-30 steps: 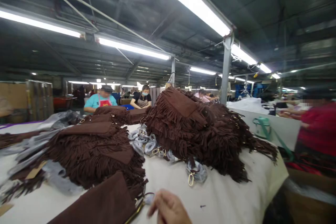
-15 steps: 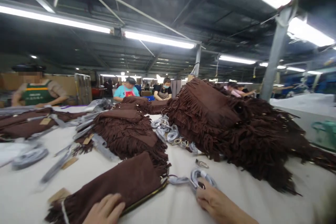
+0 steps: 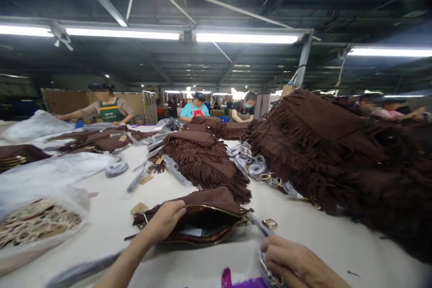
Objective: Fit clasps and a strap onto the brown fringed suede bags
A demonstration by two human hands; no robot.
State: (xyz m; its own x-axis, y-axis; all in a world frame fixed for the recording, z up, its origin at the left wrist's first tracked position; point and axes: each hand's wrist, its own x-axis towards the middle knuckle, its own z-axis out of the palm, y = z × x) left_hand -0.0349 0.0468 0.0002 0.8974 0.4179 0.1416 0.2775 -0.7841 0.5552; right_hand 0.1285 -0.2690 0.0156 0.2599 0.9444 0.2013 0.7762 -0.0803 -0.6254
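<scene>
My left hand [image 3: 164,222] grips the near edge of a brown suede fringed bag [image 3: 205,216] and holds its zipped mouth open on the white table [image 3: 324,234]. The dark lining shows inside. My right hand [image 3: 297,264] is closed around a grey wrapped strap [image 3: 266,258] with a gold clasp, at the bottom edge of the view. The strap runs up to a gold ring [image 3: 270,223] at the bag's right corner.
A big heap of brown fringed bags [image 3: 337,153] fills the right. A smaller pile [image 3: 202,157] and loose wrapped straps [image 3: 253,166] lie behind. Plastic bags [image 3: 40,216] sit at left. Several other people [image 3: 108,108] work at the far side.
The view swung left. My left hand moved from lying flat on the bag to gripping its edge, and the bag now gapes open. My right hand closed on the strap.
</scene>
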